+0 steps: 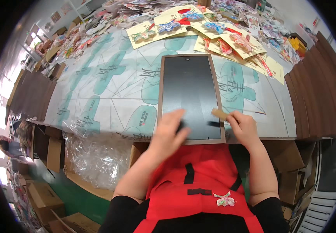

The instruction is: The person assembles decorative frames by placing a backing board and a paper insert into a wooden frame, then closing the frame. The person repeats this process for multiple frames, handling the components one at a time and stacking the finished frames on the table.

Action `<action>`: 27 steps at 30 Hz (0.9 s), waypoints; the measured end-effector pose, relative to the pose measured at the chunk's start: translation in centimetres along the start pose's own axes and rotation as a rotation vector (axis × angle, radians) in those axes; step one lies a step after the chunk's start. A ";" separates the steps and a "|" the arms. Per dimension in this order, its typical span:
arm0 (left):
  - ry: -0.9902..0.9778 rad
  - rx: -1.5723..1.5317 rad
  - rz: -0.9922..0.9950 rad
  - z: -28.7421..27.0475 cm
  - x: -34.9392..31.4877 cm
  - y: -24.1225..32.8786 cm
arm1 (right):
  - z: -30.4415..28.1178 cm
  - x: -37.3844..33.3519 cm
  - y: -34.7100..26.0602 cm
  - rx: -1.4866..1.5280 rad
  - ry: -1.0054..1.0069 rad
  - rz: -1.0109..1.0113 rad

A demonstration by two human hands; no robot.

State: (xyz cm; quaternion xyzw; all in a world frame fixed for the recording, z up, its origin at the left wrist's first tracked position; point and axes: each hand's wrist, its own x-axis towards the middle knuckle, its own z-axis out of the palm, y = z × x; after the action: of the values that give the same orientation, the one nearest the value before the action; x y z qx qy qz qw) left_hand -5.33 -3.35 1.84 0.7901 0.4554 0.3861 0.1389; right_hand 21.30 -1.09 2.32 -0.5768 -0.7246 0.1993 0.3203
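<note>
Head view: the brown-framed black panel (189, 89) lies flat at the near edge of the bench (98, 85). The right hand (244, 126) has its grip pinched on a tan strip (218, 113) at the panel's right side. The left hand (168, 134), motion-blurred, spreads its fingers over the panel's near-left part, its grip holding nothing visible; contact cannot be determined.

A red apron (208, 174) bears black strips (189, 173) and a pink ornament (226, 200); short sleeves (119, 215) are black.
</note>
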 end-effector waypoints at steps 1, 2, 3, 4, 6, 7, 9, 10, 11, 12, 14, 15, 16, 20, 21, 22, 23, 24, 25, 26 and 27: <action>-0.072 -0.085 0.048 0.7 -0.1 1.2 | -0.3 -0.3 -0.2 -0.044 -0.053 -0.069; -0.109 -0.090 0.060 1.4 -0.2 1.8 | -0.6 -0.6 -0.5 -0.088 -0.106 -0.138; -0.148 -0.096 0.077 2.0 -0.2 2.4 | -0.9 -0.8 -0.7 -0.134 -0.154 -0.205; -0.155 -0.071 0.053 2.8 -0.3 2.5 | -1.0 -0.8 -0.7 -0.219 -0.143 -0.258; -0.185 -0.007 0.053 3.3 -0.3 2.6 | -1.1 -0.7 -0.9 -0.274 -0.174 -0.297; -0.202 0.025 0.053 3.5 -0.2 2.6 | -1.2 -0.6 -0.9 -0.301 -0.189 -0.315; -0.198 0.039 0.050 3.8 -0.1 2.7 | -0.9 -0.4 -0.5 -0.287 -0.200 -0.346; -0.195 0.049 0.047 3.8 -0.1 2.7 | -0.8 -0.2 -0.4 -0.278 -0.206 -0.364; -0.196 0.050 0.045 3.9 0.0 2.7 | -0.8 0.0 -0.3 -0.278 -0.229 -0.382; -0.197 0.053 0.042 3.9 0.1 2.8 | -1.0 0.4 -0.2 -0.276 -0.253 -0.400; -0.197 0.058 0.040 3.9 0.1 2.9 | -1.2 1.2 0.0 -0.257 -0.305 -0.423; -0.195 0.057 0.045 4.0 0.2 2.9 | -1.2 1.6 0.2 -0.244 -0.333 -0.426; -0.194 0.057 0.050 4.0 0.2 3.0 | -1.3 1.7 0.3 -0.231 -0.360 -0.429; -0.201 0.073 0.073 4.0 0.3 3.1 | -1.5 1.4 0.7 -0.202 -0.321 -0.514; -0.198 0.084 0.086 4.0 0.3 3.1 | -1.5 1.0 0.8 -0.219 -0.277 -0.567; -0.194 0.094 0.100 4.1 0.2 3.1 | -1.5 0.5 0.8 -0.235 -0.231 -0.619; -0.189 0.100 0.110 4.1 0.1 3.1 | -1.4 0.0 0.8 -0.290 -0.173 -0.673; -0.181 0.109 0.118 4.2 0.0 3.0 | -1.4 -0.5 0.7 -0.345 -0.114 -0.730; -0.171 0.120 0.124 4.4 -0.1 2.9 | -1.3 -1.0 0.7 -0.397 -0.054 -0.790; -0.171 0.114 0.122 4.5 -0.5 2.8 | -1.1 -1.8 0.6 -0.455 -0.015 -0.817; -0.157 0.115 0.119 4.6 -0.8 2.8 | -1.1 -2.3 0.6 -0.483 0.005 -0.815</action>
State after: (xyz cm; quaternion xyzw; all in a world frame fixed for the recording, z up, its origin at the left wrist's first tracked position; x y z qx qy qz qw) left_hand -0.40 -4.91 0.02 0.8502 0.4169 0.3038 0.1051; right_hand 22.76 -3.19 2.14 -0.3040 -0.9166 -0.1182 0.2311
